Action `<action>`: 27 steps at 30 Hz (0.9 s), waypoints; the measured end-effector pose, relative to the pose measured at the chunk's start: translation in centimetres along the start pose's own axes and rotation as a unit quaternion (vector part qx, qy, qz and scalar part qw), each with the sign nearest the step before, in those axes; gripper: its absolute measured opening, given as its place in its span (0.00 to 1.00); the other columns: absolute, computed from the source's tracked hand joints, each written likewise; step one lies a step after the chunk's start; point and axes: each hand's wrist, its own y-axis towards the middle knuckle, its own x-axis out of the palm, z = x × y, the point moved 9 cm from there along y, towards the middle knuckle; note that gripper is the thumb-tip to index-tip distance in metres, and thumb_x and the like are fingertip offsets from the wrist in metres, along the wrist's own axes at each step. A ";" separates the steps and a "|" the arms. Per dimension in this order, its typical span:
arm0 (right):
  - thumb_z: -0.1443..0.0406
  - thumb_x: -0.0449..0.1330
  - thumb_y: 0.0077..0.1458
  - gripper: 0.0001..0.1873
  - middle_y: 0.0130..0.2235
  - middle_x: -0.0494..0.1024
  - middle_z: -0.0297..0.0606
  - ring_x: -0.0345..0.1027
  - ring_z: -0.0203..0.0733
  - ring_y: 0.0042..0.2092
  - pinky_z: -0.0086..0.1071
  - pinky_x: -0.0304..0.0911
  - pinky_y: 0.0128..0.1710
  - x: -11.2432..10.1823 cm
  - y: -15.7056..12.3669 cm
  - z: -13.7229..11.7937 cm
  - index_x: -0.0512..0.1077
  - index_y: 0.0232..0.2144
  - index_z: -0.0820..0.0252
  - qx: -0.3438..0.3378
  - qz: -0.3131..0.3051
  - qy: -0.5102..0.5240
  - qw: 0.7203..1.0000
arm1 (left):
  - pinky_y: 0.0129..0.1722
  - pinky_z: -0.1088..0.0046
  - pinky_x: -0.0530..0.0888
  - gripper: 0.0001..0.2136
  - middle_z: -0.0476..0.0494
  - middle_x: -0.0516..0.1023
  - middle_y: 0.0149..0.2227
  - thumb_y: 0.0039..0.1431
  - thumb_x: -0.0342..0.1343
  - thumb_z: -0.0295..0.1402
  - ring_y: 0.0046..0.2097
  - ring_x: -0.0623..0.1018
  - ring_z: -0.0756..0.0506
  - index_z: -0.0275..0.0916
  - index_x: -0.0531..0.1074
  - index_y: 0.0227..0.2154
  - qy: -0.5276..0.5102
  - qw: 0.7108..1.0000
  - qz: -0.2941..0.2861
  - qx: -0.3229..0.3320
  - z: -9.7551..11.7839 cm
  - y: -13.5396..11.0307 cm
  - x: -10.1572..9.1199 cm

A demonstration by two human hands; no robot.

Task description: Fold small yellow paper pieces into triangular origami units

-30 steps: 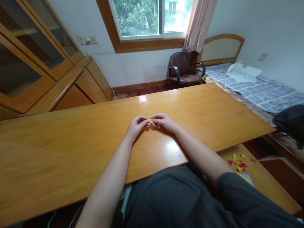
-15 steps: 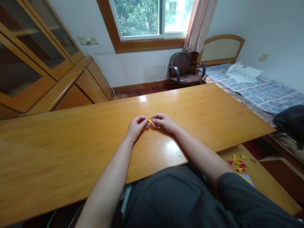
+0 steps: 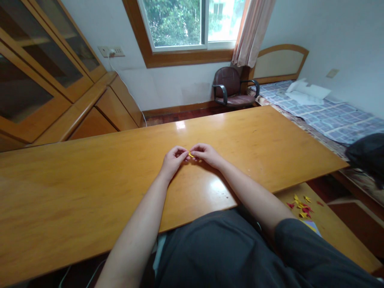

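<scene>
A small yellow folded paper piece (image 3: pixel 190 154) is pinched between the fingertips of both hands, just above the wooden table (image 3: pixel 90 176). My left hand (image 3: pixel 173 160) grips its left end with fingers curled. My right hand (image 3: pixel 206 154) grips its right end, fingers also curled. Most of the paper is hidden by the fingertips. Both forearms rest on the table's near part.
Several small red and yellow folded paper pieces (image 3: pixel 302 204) lie on a lower wooden surface (image 3: pixel 339 232) at the right. A dark armchair (image 3: pixel 234 87) stands under the window. A bed (image 3: pixel 324 112) is at the right, wooden cabinets (image 3: pixel 51 80) at the left.
The fingertips have closed in slightly over the yellow paper, so less of it shows. The hands and arms stay in the same place.
</scene>
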 end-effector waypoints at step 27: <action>0.57 0.69 0.42 0.17 0.27 0.76 0.31 0.70 0.33 0.28 0.28 0.65 0.29 -0.3 0.2 -0.5 0.70 0.31 0.62 -0.033 0.012 0.030 0.999 | 0.35 0.74 0.73 0.14 0.47 0.79 0.29 0.48 0.66 0.39 0.32 0.78 0.48 0.37 0.73 0.35 -0.029 1.000 0.001 -0.002 -0.2 0.1 -0.4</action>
